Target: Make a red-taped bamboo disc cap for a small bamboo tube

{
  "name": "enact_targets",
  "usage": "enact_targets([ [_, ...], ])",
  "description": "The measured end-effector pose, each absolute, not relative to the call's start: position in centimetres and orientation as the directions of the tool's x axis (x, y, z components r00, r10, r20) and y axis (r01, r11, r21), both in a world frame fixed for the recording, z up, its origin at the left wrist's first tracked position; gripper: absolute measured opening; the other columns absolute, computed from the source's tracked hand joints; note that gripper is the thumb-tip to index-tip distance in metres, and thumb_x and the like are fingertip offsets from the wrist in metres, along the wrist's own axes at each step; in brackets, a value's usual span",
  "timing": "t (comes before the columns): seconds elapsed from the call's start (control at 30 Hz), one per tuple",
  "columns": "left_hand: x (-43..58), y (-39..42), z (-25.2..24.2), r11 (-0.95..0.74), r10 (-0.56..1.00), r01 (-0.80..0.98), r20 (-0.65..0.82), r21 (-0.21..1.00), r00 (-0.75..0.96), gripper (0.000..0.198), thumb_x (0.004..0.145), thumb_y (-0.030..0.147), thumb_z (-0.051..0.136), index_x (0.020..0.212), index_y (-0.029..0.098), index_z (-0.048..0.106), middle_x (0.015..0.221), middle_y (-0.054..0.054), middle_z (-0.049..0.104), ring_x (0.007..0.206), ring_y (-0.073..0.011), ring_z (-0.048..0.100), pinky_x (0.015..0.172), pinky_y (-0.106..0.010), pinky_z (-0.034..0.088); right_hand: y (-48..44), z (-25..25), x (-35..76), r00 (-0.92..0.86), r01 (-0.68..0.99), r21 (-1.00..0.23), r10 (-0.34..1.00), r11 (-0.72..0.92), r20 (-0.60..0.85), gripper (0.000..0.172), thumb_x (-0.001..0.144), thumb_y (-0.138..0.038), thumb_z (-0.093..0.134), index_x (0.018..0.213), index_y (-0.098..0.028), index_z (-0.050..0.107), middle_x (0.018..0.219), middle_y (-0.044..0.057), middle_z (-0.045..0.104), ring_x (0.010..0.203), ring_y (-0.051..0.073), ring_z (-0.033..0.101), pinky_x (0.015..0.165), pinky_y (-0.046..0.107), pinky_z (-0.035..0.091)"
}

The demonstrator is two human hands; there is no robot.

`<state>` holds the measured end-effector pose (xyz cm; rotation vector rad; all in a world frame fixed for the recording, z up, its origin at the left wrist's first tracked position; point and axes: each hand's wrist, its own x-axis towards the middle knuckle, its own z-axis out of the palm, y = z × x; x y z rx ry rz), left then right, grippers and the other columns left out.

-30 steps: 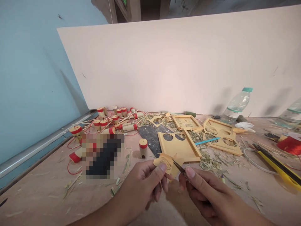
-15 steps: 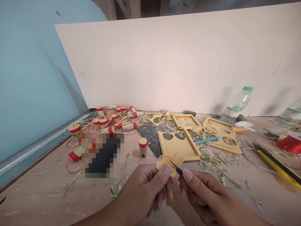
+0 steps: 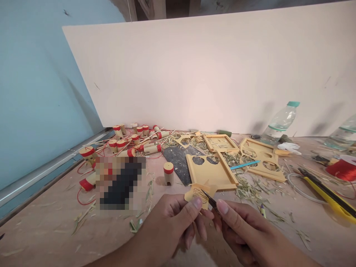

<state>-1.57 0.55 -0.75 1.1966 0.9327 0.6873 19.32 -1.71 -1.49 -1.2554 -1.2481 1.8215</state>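
Observation:
Low in the middle of the head view, my left hand (image 3: 180, 222) pinches a small piece of yellow paper (image 3: 191, 193) between thumb and fingers. Dark lines in a rounded pattern mark the paper. From the other side, my right hand (image 3: 241, 230) grips a slim dark pointed tool (image 3: 210, 201), whose tip lies over the paper's marked part. My fingers hide the tool's rear end, so its kind is unclear. Just beyond the hands rests a yellow framed sheet (image 3: 208, 174) with round holes cut in it. To its left, a short bamboo tube with a red band (image 3: 168, 173) stands upright.
Several red-banded bamboo tubes (image 3: 121, 144) with sticks and red strings crowd the back left. Further right are another cut frame (image 3: 274, 172), a blue strip (image 3: 245, 165), a yellow cutter (image 3: 329, 198), red thread (image 3: 340, 170) and a water bottle (image 3: 282, 122). Shavings litter the wooden table (image 3: 50, 226).
Hardly anything differs. Both hands, the paper and the pointed tool keep nearly the same places, and the background has shifted very slightly with the camera.

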Motion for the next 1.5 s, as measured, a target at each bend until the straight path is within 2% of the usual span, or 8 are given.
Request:
enact_targets([
  [0.2,-1.5,0.5,-0.6,0.25,0.854,0.005,-0.223,0.968,0.47,0.064,0.092,0.074,0.066,0.093,0.012,0.079,0.065,0.0,0.065,0.046,-0.0069,0.043,0.042,-0.018,0.028,-1.5,-1.5,19.2,-0.379,0.033,-0.918,0.845,-0.396,-0.378,0.066,0.086,-0.088,0.066,0.078,-0.023,0.058,0.055,-0.014,0.027,0.047,0.007,0.017,0.038,0.017,0.013],
  [0.5,-1.6,0.5,-0.6,0.233,0.839,0.017,-0.21,0.972,0.502,0.058,0.095,0.07,0.064,0.085,0.014,0.075,0.066,-0.001,0.067,0.046,-0.0068,0.043,0.044,-0.019,0.029,-1.7,-1.3,19.5,-0.386,0.061,-0.914,0.834,-0.402,-0.393,0.068,0.086,-0.089,0.065,0.085,-0.021,0.066,0.057,-0.013,0.03,0.048,0.007,0.019,0.041,0.017,0.016],
  [0.83,-1.5,0.3,-0.1,0.241,0.834,0.043,-0.229,0.97,0.502,0.054,0.095,0.067,0.063,0.084,0.015,0.073,0.064,0.0,0.065,0.046,-0.0078,0.042,0.044,-0.019,0.029,-1.7,-1.2,19.3,-0.366,0.112,-0.923,0.848,-0.369,-0.383,0.067,0.089,-0.088,0.062,0.079,-0.021,0.059,0.057,-0.012,0.03,0.051,0.008,0.018,0.043,0.021,0.011],
  [1.27,-1.4,0.2,0.3,0.234,0.798,0.097,-0.248,0.967,0.549,0.052,0.097,0.064,0.059,0.079,0.016,0.07,0.062,0.0,0.062,0.044,-0.0081,0.042,0.042,-0.019,0.029,-1.6,-0.2,19.7,-0.433,0.14,-0.926,0.82,-0.349,-0.375,0.068,0.09,-0.09,0.057,0.081,-0.023,0.059,0.056,-0.013,0.025,0.045,0.008,0.017,0.038,0.02,0.015],
  [1.5,-1.4,0.2,0.4,0.259,0.794,0.131,-0.288,0.957,0.535,0.055,0.094,0.068,0.059,0.075,0.017,0.068,0.059,0.001,0.06,0.042,-0.0073,0.04,0.04,-0.019,0.027,-1.6,-0.2,19.8,-0.418,0.208,-0.909,0.807,-0.361,-0.417,0.07,0.088,-0.092,0.056,0.081,-0.023,0.059,0.057,-0.012,0.032,0.047,0.008,0.023,0.04,0.019,0.02],
])
